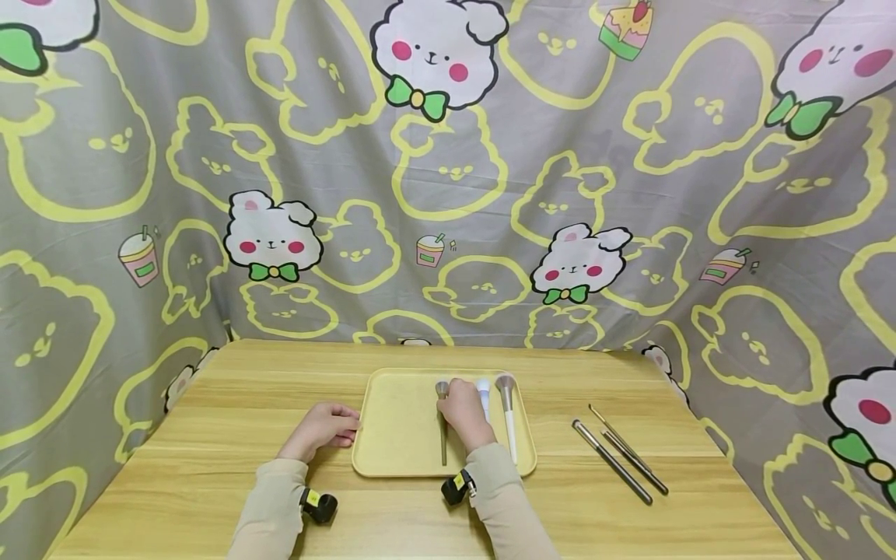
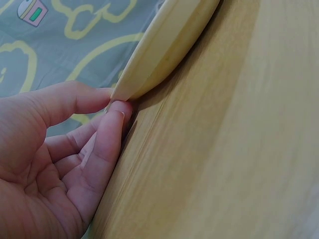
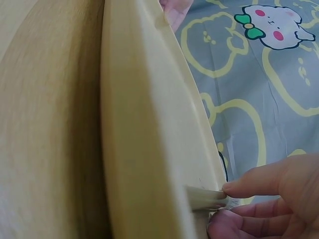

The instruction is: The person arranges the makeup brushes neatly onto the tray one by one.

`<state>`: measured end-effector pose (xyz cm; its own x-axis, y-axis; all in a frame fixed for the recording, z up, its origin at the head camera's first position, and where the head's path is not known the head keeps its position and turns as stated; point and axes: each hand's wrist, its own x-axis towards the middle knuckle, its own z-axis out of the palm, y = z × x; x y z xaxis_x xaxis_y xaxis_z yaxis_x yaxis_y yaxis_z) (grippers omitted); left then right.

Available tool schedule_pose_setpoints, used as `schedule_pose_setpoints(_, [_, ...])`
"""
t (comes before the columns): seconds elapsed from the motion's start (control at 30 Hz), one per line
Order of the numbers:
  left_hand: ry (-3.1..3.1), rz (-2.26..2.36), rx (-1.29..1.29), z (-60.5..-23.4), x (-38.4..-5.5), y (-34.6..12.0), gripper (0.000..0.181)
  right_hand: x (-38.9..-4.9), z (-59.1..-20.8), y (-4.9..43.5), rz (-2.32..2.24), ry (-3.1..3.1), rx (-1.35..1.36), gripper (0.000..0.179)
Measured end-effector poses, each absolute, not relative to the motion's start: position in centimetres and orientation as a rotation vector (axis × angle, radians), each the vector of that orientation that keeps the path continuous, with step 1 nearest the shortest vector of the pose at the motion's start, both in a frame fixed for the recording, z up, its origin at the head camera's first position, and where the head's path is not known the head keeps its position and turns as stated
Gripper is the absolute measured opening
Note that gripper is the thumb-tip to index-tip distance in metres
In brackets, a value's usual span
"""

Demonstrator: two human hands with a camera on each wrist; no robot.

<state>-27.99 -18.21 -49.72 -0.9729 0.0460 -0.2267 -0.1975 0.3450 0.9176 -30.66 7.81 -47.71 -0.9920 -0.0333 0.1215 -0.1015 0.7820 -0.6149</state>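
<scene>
A yellow tray point(image 1: 395, 424) lies on the wooden table, and my left hand point(image 1: 325, 426) pinches its left rim between thumb and fingers. In the left wrist view the thumb touches the top of the rim, with a finger just below. Over the tray, my right hand point(image 1: 465, 408) pinches a makeup brush point(image 1: 443, 443) with an olive-brown handle near its bristle end. To the right of that hand, a makeup brush with pale blue-white bristles point(image 1: 483, 386) and a white-handled makeup brush point(image 1: 509, 420) lie in the tray; the hand partly hides the pale one.
Right of the tray, a thick dark makeup brush point(image 1: 612, 463) and two thinner brushes point(image 1: 635, 460) lie slantwise on the table point(image 1: 280, 381). A patterned grey curtain point(image 1: 476, 295) hangs behind the table and at both sides.
</scene>
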Motion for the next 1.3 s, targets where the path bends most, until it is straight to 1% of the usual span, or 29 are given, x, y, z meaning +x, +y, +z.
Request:
schedule_pose_setpoints(0.47, [2.399,1.683,-0.121,-49.7,-28.0,-18.2,0.027,-30.6,-47.5,7.8,1.008,-2.871,0.115,0.046])
schedule_pose_setpoints(0.8, [2.397,1.698,-0.133,-49.7,-28.0,-18.2,0.026,-30.3,-46.8,8.0,0.973,-2.853,0.110,0.030])
schedule_pose_setpoints(0.9, [2.400,1.691,-0.119,-49.7,-27.9,-18.2,0.027,-30.0,-46.4,8.1,0.984,-2.846,0.124,0.032])
schedule_pose_setpoints(1.07, [2.394,1.685,-0.120,-49.8,-27.9,-18.2,0.027,-29.7,-45.6,8.3,1.052,-2.830,0.143,0.042])
schedule_pose_setpoints(1.13, [2.387,1.689,-0.120,-49.8,-28.0,-18.2,0.027,-29.6,-45.3,8.5,1.077,-2.812,0.142,0.043])
schedule_pose_setpoints(1.3, [2.374,1.699,-0.121,-49.9,-28.0,-18.2,0.027,-29.5,-44.5,8.9,1.053,-2.786,0.133,0.029])
